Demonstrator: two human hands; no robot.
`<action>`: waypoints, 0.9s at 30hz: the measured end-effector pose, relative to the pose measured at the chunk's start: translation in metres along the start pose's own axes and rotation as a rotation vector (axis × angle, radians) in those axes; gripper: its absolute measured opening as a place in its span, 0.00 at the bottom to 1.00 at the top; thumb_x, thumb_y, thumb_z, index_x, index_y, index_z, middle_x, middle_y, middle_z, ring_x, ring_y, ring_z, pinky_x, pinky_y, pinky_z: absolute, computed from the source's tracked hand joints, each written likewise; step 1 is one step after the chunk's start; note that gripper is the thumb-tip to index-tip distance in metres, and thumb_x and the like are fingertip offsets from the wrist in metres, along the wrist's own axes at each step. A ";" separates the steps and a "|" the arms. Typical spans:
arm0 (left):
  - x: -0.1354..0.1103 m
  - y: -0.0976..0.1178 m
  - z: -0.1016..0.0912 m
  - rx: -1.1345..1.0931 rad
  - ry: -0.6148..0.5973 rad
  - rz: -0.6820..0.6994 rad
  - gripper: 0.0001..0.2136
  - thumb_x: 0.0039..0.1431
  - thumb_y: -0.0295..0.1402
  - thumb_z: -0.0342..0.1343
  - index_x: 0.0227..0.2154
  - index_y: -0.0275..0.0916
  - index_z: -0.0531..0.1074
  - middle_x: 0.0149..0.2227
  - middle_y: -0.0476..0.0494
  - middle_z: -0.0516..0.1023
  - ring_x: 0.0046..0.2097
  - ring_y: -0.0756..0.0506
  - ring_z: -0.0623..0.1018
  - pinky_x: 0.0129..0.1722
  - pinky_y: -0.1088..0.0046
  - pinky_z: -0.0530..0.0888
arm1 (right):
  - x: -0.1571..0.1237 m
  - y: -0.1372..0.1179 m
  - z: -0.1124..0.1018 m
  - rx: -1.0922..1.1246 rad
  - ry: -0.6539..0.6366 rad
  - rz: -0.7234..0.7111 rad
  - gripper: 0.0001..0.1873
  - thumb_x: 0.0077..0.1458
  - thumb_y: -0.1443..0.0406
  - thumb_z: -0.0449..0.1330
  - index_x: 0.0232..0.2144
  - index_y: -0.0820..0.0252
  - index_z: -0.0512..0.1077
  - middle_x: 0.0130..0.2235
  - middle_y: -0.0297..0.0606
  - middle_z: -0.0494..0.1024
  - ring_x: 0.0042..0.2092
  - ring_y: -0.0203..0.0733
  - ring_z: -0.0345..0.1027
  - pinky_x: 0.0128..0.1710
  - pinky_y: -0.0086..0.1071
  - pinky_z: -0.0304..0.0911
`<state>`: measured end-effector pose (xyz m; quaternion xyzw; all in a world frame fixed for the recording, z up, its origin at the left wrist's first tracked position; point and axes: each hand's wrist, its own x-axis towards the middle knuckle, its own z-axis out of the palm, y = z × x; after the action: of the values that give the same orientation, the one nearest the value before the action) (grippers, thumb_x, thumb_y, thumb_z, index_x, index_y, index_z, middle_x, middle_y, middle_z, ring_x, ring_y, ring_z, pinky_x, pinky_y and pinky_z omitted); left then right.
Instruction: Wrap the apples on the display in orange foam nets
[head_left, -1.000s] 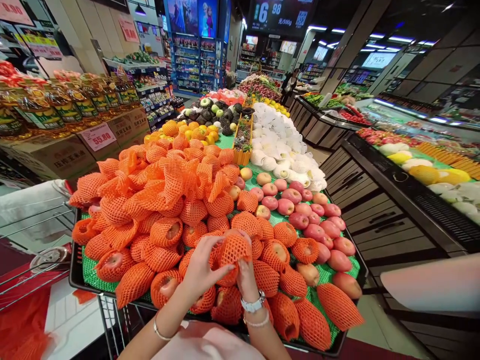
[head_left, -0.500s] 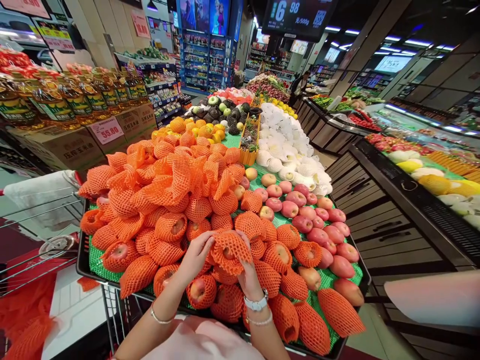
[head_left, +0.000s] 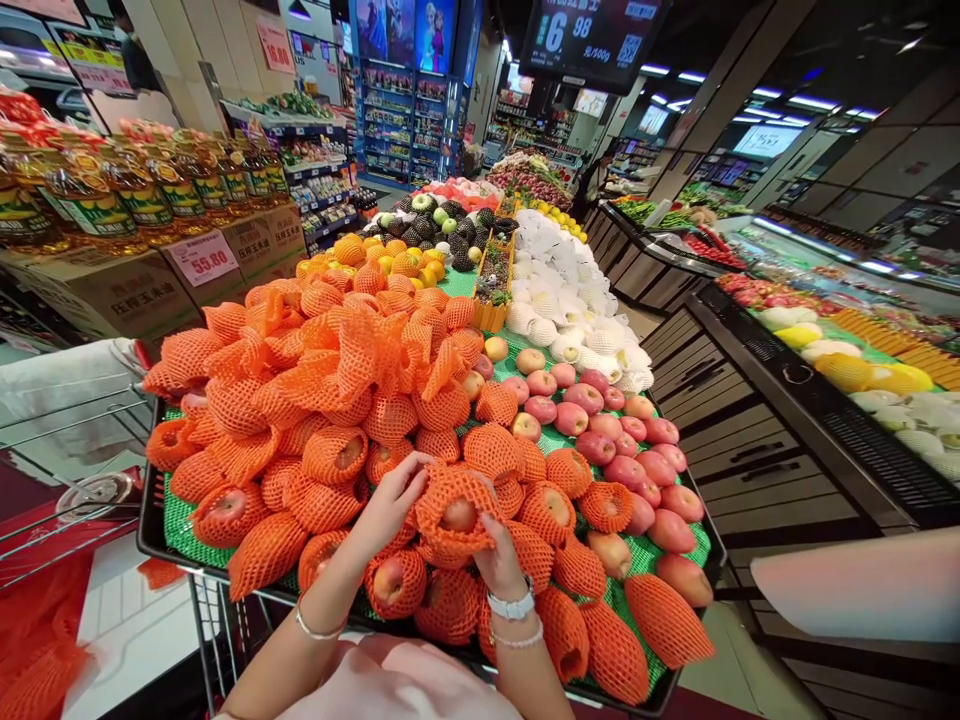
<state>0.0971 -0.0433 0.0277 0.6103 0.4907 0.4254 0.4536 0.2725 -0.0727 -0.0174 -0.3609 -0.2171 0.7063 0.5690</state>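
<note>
Between both hands is an apple in an orange foam net (head_left: 454,508), its opening tilted toward me with some of the fruit showing. The fingers of my left hand (head_left: 396,497) close on its left side. My right hand (head_left: 496,552) grips the right side, with thumb and fingers against the mesh. Just below the hands, more netted apples (head_left: 395,585) sit on the display, some with the fruit peeking out. Bare red apples (head_left: 585,398) lie to the right of the hands, on a green mesh mat (head_left: 196,548).
A heap of orange foam nets (head_left: 360,350) rises at the left. White-netted fruit (head_left: 574,300) is piled behind the bare apples. The display's black rim (head_left: 150,520) runs along the left, beside a wire cart (head_left: 75,420) with a lidded cup (head_left: 97,497). Oil bottles (head_left: 139,190) stand on cartons further back.
The net between my hands now shows a wider opening, and more of the apple inside is visible. My hands stay in nearly the same place, while the view has shifted slightly.
</note>
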 end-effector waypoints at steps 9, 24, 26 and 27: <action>-0.017 -0.012 -0.012 0.042 -0.171 -0.053 0.22 0.65 0.33 0.44 0.61 0.41 0.56 0.52 0.41 0.69 0.54 0.44 0.70 0.60 0.62 0.63 | -0.003 -0.008 0.024 0.215 0.089 0.181 0.29 0.37 0.46 0.70 0.39 0.55 0.79 0.44 0.38 0.83 0.46 0.46 0.77 0.52 0.42 0.69; -0.024 -0.043 -0.004 0.225 0.055 0.515 0.08 0.65 0.22 0.42 0.36 0.42 0.60 0.52 0.40 0.67 0.51 0.48 0.71 0.49 0.68 0.72 | 0.006 -0.010 0.023 0.148 0.071 0.299 0.19 0.47 0.49 0.65 0.37 0.52 0.78 0.43 0.33 0.83 0.47 0.43 0.76 0.53 0.39 0.69; -0.025 -0.038 -0.003 0.276 0.057 0.467 0.09 0.64 0.21 0.42 0.36 0.41 0.62 0.50 0.40 0.69 0.49 0.48 0.73 0.46 0.71 0.72 | 0.005 -0.011 0.023 0.124 0.047 0.306 0.18 0.48 0.50 0.65 0.36 0.53 0.78 0.43 0.34 0.83 0.46 0.44 0.77 0.52 0.40 0.70; -0.025 -0.035 -0.003 0.299 0.073 0.455 0.09 0.64 0.21 0.42 0.37 0.41 0.63 0.48 0.40 0.70 0.47 0.48 0.74 0.44 0.72 0.72 | 0.005 -0.011 0.023 0.118 0.041 0.312 0.18 0.48 0.50 0.64 0.36 0.54 0.78 0.43 0.35 0.83 0.46 0.45 0.77 0.52 0.41 0.70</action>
<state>0.0827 -0.0641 -0.0076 0.7493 0.4145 0.4610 0.2329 0.2622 -0.0625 0.0041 -0.3708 -0.1048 0.7901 0.4768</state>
